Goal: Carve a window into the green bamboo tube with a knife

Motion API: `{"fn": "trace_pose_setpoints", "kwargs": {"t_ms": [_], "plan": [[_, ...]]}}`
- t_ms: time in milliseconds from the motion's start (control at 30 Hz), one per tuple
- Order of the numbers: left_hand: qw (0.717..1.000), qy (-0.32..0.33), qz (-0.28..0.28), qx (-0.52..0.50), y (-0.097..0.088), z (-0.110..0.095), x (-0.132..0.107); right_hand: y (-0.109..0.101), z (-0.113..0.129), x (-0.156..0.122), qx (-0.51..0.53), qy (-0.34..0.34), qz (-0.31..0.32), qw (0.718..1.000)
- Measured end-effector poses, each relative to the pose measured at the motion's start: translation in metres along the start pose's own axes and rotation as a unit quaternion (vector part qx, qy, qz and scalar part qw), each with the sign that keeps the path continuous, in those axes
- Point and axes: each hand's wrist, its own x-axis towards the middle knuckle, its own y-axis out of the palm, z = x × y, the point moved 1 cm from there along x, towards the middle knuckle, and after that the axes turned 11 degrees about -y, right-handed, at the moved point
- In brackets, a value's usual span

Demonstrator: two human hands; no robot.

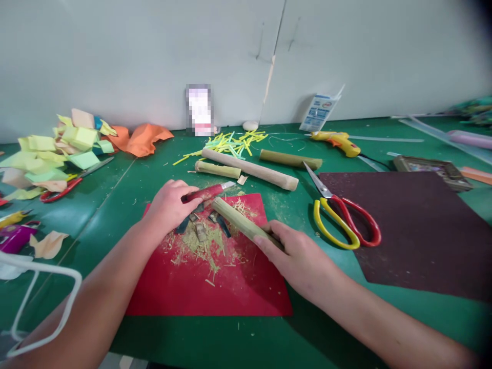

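In my left hand [173,203] is a utility knife [209,192] with a red handle, its short blade pointing right and away from me. My right hand [289,249] grips a pale green bamboo tube [240,220], whose far end tilts up to the left, close to the knife but apart from the blade. Below both hands lies a red sheet [246,287] strewn with wood shavings [203,246] and several small dark scraps. Beyond it rest a short bamboo piece [218,169], a long pale wooden stick [251,169] and a darker bamboo piece [290,159].
Scissors [338,210] with yellow and red handles lie right, partly on a dark brown sheet [415,230]. A yellow glue gun [338,142] lies behind. Yellow-green strips [234,145], a propped phone [199,110], orange paper [144,138] and folded papers [54,154] line the back and left.
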Motion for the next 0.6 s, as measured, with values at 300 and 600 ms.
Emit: {"fn": "trace_pose_setpoints", "kwargs": {"t_ms": [300, 600], "plan": [[0.998, -0.013, 0.01, -0.061, -0.0009, -0.002, -0.0007, -0.0003, 0.0011, 0.0001, 0.006, -0.004, -0.003, 1.0], [0.998, -0.011, -0.06, 0.004, 0.0001, 0.0002, 0.0007, -0.0011, 0.002, -0.0008, 0.003, 0.009, 0.005, 1.0]]}}
